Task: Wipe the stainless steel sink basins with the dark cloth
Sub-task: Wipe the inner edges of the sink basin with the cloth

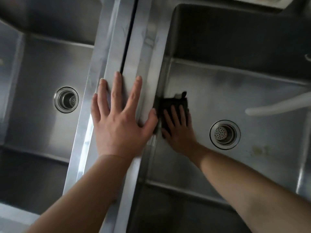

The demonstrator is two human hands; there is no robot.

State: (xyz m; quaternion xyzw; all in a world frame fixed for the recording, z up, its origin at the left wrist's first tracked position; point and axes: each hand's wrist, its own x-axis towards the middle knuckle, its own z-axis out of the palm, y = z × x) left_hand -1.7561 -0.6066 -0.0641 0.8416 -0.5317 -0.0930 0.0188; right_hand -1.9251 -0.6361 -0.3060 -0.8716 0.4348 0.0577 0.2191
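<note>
left hand (120, 121) flat, fingers spread on divider (134, 52) btwn basins, prob bracing. right hand (178, 130) flat, pressing dark cloth (170, 102) into right basin (235, 91) floor/wall corner, drain (224, 134) just right of it.

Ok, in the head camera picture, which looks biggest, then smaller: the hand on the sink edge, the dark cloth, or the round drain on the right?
1. Flat left hand, nearer the camera, so unsure.
2. Dark folded cloth and round metal drain: look alike, cloth partly covered.
</note>
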